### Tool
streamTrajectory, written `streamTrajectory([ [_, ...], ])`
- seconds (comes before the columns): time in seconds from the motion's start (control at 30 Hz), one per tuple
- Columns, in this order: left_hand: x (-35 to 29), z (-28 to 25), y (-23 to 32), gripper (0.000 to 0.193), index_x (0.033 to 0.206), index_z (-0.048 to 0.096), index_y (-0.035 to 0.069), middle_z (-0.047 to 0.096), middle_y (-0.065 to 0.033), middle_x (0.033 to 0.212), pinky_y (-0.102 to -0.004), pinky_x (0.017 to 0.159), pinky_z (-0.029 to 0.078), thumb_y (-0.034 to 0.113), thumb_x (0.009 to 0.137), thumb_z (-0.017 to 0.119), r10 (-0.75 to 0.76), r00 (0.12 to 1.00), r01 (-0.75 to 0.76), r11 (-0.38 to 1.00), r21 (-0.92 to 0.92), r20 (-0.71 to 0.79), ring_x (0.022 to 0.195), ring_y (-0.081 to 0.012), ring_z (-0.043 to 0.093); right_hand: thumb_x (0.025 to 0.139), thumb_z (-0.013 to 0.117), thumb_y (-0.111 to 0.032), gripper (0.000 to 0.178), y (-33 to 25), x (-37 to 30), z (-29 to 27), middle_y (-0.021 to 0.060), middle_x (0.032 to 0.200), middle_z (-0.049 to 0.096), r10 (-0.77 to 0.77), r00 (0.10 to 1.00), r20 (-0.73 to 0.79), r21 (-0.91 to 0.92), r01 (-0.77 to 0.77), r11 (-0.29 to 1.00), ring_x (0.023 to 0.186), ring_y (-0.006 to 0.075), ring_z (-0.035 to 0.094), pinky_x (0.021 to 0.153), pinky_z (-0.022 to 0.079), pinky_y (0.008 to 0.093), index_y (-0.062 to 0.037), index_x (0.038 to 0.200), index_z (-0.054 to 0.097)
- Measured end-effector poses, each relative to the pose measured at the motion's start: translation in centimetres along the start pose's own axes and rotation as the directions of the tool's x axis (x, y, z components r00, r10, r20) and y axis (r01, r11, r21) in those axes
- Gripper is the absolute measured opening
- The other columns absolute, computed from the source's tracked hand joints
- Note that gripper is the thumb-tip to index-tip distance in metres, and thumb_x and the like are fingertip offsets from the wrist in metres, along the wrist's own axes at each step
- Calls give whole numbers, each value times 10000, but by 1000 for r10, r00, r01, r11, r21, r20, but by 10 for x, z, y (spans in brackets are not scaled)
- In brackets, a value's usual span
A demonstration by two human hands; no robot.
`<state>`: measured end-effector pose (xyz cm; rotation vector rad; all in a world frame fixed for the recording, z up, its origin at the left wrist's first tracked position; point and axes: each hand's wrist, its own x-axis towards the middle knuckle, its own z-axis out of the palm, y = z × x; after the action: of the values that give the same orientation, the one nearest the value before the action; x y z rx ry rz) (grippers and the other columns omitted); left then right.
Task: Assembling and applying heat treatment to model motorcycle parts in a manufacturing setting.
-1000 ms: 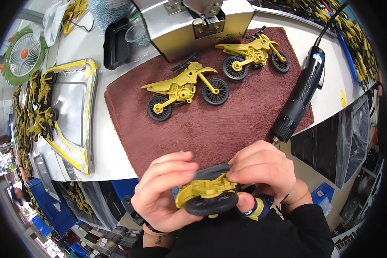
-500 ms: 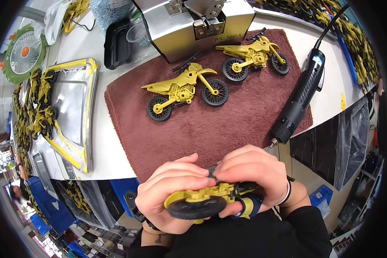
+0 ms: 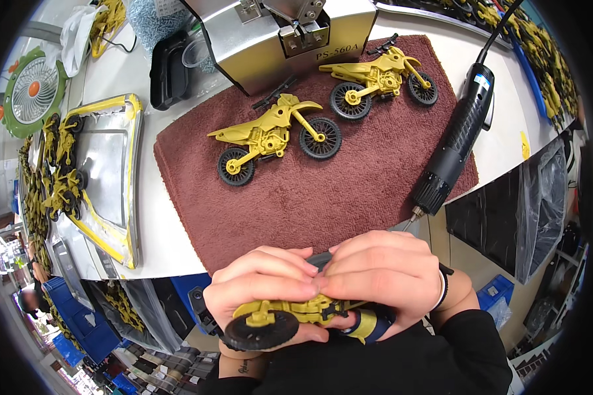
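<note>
Close to my body, off the table's near edge, both hands grip one yellow toy motorcycle (image 3: 303, 311). My left hand (image 3: 260, 283) is closed round its left part, beside a black wheel that faces up. My right hand (image 3: 385, 276) closes over the other end, its fingers meeting those of the left on top. A yellow and dark blue band wraps a finger or thumb of the right hand. The fingers hide much of the toy. Beyond my hands, two more yellow toy motorcycles (image 3: 270, 131) (image 3: 379, 79) lie on a brown towel (image 3: 296, 204).
A black electric screwdriver (image 3: 451, 141) with a cord lies at the towel's right edge. Behind the towel stands a metal machine (image 3: 270, 46). At left are a yellow-edged metal tray (image 3: 105, 178) with motorcycles, a black tray (image 3: 169, 72) and a green fan (image 3: 33, 92).
The motorcycle in my hands has shifted slightly left and tilted, its black wheel now further left. My fingers have drawn closer together on top of it.
</note>
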<state>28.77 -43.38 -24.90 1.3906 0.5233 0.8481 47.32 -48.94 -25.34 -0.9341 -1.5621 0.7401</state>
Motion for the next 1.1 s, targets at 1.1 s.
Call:
streamTrajectory([
  [1.1, -1, 7, 11, 362, 902, 640, 58, 659, -76, 886, -361, 768, 552, 52, 588, 820, -24, 1000, 21, 981, 192, 10, 781, -226, 639, 707, 700, -151, 304, -15, 2, -12, 75, 850, 642, 130, 991, 15, -46, -129, 991, 793, 228, 644, 783, 533, 378, -25, 982, 676],
])
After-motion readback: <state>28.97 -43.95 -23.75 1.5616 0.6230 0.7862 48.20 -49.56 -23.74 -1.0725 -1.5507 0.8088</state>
